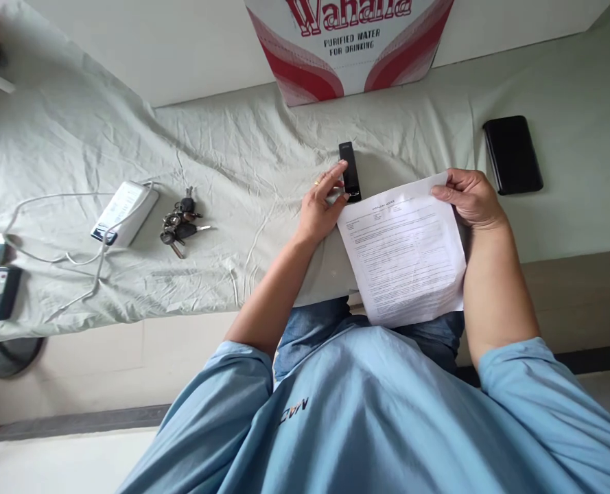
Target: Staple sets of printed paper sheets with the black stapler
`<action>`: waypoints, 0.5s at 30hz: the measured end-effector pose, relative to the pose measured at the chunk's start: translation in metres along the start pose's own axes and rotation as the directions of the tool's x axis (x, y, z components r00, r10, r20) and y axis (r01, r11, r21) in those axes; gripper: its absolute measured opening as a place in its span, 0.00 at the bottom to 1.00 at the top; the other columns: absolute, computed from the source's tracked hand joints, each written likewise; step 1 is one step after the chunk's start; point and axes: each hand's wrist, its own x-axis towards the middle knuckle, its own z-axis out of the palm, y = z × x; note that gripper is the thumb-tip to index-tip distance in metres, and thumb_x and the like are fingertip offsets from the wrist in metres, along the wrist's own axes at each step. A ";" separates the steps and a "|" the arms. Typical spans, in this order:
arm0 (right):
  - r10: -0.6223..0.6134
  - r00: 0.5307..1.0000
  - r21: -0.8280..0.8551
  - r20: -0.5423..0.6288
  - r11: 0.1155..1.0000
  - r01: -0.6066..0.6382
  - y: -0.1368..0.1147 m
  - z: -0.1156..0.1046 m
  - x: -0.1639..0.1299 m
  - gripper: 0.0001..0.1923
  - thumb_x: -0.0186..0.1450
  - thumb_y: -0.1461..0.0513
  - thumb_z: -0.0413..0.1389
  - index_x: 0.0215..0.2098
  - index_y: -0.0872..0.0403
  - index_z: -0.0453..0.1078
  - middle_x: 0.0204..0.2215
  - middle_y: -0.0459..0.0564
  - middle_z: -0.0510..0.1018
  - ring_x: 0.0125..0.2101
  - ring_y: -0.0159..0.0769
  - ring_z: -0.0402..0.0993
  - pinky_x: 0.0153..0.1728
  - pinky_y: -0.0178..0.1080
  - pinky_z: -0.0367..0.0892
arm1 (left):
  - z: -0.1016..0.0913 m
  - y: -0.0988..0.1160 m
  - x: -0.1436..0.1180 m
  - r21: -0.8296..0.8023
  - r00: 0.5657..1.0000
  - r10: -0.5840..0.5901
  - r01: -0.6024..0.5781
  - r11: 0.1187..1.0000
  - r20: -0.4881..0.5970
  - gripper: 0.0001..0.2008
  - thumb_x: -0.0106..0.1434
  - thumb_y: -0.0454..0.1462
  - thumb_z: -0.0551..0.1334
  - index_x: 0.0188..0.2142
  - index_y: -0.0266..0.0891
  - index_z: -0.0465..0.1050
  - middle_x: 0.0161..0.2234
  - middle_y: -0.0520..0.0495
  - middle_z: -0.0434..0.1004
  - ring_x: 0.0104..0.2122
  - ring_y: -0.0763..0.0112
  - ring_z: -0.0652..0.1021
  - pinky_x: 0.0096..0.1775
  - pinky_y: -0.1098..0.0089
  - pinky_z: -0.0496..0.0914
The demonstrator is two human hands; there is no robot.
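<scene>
**A:** What are the hands doing?

**B:** Both grip a printed sheet of paper [405, 257]. The left hand [321, 206] pinches its upper left corner, thumb under, fingers partly curled over the edge; a ring shows on one finger. The right hand [470, 197] is closed on the upper right corner. The sheet slopes from the hands down over the person's lap.

**A:** What lies near them?

**B:** A small black stapler-like device [349, 171] sits on the bed sheet [232, 158], touching the left hand's fingertips. A black phone [512, 154] lies just beyond the right hand. Well off to the left hand's outer side are keys [180, 223] and a white power bank [124, 213].

**A:** Which step is this?

**B:** It looks like lining up the page's top edge. Any further move would call for a steady two-corner hold so the paper stays flat.
</scene>
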 end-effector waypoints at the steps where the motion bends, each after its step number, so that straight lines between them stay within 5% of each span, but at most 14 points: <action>1: 0.009 1.000 0.016 -0.006 1.000 -0.009 -0.001 0.000 -0.001 0.30 0.57 0.30 0.76 0.34 0.44 0.82 0.30 0.49 0.84 0.35 0.49 0.83 0.36 0.51 0.80 | 0.000 0.002 0.000 -0.014 0.999 -0.030 0.030 0.999 -0.021 0.24 0.79 0.49 0.65 0.71 0.55 0.79 0.74 0.41 0.80 0.64 0.60 0.85 0.63 0.57 0.81; 4: 0.016 0.997 0.058 -0.076 0.998 -0.012 -0.001 0.003 0.002 0.29 0.57 0.31 0.77 0.35 0.43 0.83 0.29 0.49 0.84 0.36 0.51 0.85 0.37 0.52 0.81 | 0.000 0.006 -0.003 -0.073 0.988 -0.089 0.080 0.994 -0.128 0.22 0.79 0.54 0.66 0.65 0.51 0.82 0.66 0.40 0.85 0.53 0.63 0.86 0.50 0.64 0.81; 6: 0.010 0.991 0.071 -0.132 0.997 0.000 0.002 0.005 0.005 0.29 0.58 0.31 0.77 0.38 0.43 0.84 0.31 0.49 0.85 0.39 0.52 0.86 0.39 0.53 0.82 | -0.002 0.006 -0.005 -0.132 0.979 -0.117 0.096 0.987 -0.167 0.24 0.80 0.62 0.61 0.51 0.48 0.84 0.51 0.41 0.88 0.44 0.64 0.85 0.43 0.65 0.79; 9: -0.020 0.983 0.063 -0.184 0.998 0.032 0.009 0.005 0.011 0.30 0.61 0.31 0.75 0.41 0.44 0.83 0.33 0.50 0.86 0.43 0.53 0.88 0.42 0.53 0.83 | -0.006 0.006 -0.009 -0.210 0.982 -0.174 0.156 0.965 -0.072 0.39 0.78 0.72 0.50 0.31 0.46 0.74 0.28 0.47 0.73 0.30 0.67 0.76 0.36 0.63 0.75; 12: -0.061 0.980 0.018 -0.189 0.998 0.066 0.015 0.004 0.014 0.31 0.63 0.29 0.73 0.41 0.44 0.83 0.33 0.50 0.85 0.43 0.53 0.87 0.42 0.53 0.82 | -0.010 0.006 -0.009 -0.255 0.987 -0.142 0.158 0.954 0.080 0.43 0.71 0.79 0.55 0.24 0.45 0.64 0.24 0.48 0.68 0.28 0.68 0.74 0.36 0.62 0.76; 15: -0.087 0.977 -0.022 -0.194 0.996 0.084 0.018 0.005 0.016 0.32 0.63 0.28 0.72 0.41 0.44 0.83 0.32 0.49 0.85 0.42 0.52 0.87 0.41 0.52 0.81 | -0.011 0.005 -0.008 -0.240 0.984 -0.109 0.141 0.961 0.139 0.38 0.64 0.75 0.69 0.27 0.44 0.72 0.30 0.46 0.78 0.35 0.65 0.81 0.40 0.64 0.80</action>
